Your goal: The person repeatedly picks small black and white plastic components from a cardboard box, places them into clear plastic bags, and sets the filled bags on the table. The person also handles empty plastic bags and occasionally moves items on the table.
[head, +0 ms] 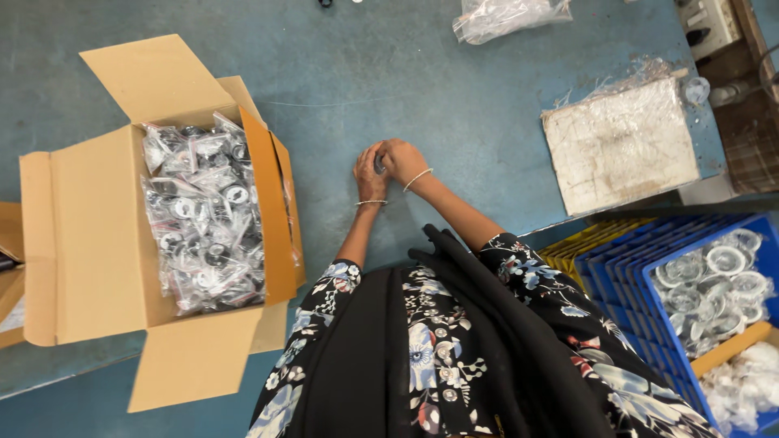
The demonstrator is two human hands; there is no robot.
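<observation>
My left hand and my right hand meet over the blue-green table, fingers closed together around a small dark-and-clear part that is mostly hidden between them. Each wrist wears a thin bangle. To the left stands an open cardboard box filled with several small clear bags of round black-and-white parts.
A blue crate at the lower right holds several clear round rings. A worn white slab with plastic wrap lies at the right. A clear plastic bag sits at the far edge. An electrical socket box is top right.
</observation>
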